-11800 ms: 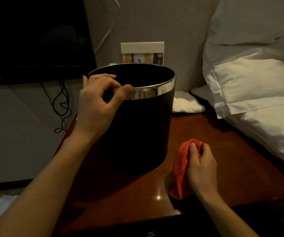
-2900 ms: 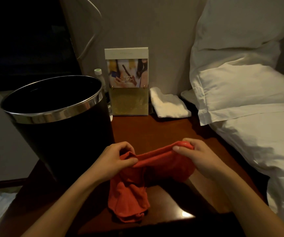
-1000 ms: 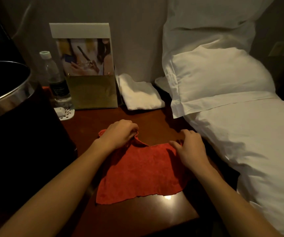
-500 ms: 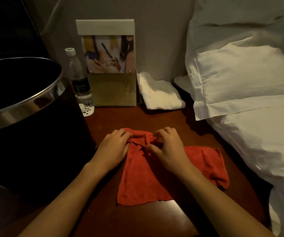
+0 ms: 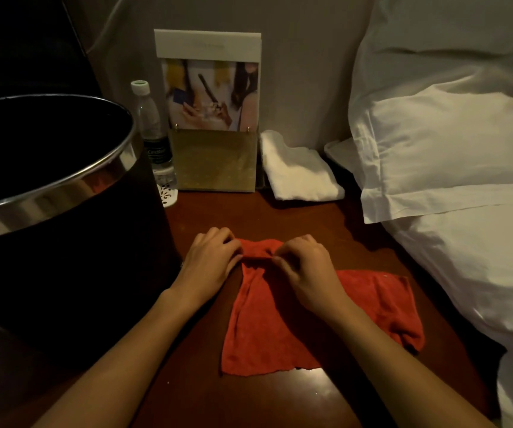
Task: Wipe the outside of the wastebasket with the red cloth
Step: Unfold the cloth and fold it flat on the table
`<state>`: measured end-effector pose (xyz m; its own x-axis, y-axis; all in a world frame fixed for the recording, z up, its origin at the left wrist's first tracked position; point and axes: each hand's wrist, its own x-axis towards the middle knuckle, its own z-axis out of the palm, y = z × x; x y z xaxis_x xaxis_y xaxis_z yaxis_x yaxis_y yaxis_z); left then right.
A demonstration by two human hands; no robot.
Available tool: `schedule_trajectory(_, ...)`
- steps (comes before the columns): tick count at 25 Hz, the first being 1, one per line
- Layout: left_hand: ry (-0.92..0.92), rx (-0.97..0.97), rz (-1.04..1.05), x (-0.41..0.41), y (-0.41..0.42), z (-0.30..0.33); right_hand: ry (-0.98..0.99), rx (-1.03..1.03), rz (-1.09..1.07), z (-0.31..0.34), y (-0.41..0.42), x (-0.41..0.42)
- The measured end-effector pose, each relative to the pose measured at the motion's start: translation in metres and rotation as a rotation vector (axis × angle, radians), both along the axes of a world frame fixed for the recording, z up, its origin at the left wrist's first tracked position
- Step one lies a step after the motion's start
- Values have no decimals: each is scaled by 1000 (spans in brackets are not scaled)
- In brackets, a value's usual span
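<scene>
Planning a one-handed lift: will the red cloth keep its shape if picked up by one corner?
Probably not. The red cloth bunches where both hands pinch it, left hand and right hand, so it likely droops. It looks thin, likely light.

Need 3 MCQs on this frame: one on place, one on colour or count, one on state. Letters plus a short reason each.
1. Where does the water bottle stand?
A. Between the wastebasket and the upright card stand
B. On the bed
C. Inside the wastebasket

2. What colour is the folded towel beside the card stand?
A. Red
B. White
C. Blue

3. What are the hands doing?
A. Both pinch the far edge of the red cloth
B. One lifts the wastebasket
C. Both rest flat on the pillow

Answers:
1 A: the water bottle stands behind the wastebasket, left of the card stand.
2 B: the folded towel is white.
3 A: the left hand and the right hand have fingers curled on the bunched far edge of the red cloth, which lies on the table.
</scene>
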<state>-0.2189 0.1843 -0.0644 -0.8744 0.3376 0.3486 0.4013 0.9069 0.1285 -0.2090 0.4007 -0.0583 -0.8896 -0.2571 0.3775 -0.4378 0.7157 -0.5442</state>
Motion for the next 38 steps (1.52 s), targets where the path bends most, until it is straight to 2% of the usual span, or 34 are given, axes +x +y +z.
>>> schedule_trajectory(3, 19, 143, -72, 13, 6, 14, -11, -185, -1, 11, 14, 7)
schedule_trajectory(7, 85, 175, -186, 38, 16, 37, -18, -261, 5, 23, 39, 27)
schedule_trajectory(11, 96, 73, -321, 72, 22, 44, -21, -173, 64, 30, 58, 60)
schedule_trajectory(15, -96, 19, -410, 105, 25, 26, -49, -32, 157, 10, 70, 89)
schedule_trajectory(18, -190, 82, -308, 106, 22, 13, -91, 40, 191, 4, 68, 96)
schedule_trajectory(22, -106, 250, -37, 75, 28, 12, -21, 10, 79, 6, 66, 75)
schedule_trajectory(27, -226, 294, 183, 41, 35, 0, -55, 51, -51, -2, 47, 30)
schedule_trajectory(31, -289, 343, 168, 33, 34, -4, -149, 182, -90, -14, 37, 10)
schedule_trajectory(36, -257, 527, 176, 31, 14, 13, -172, -114, -93, -6, 46, 5)
schedule_trajectory(38, -257, 524, 203, 30, 7, 12, -159, -10, -138, -10, 46, 1)
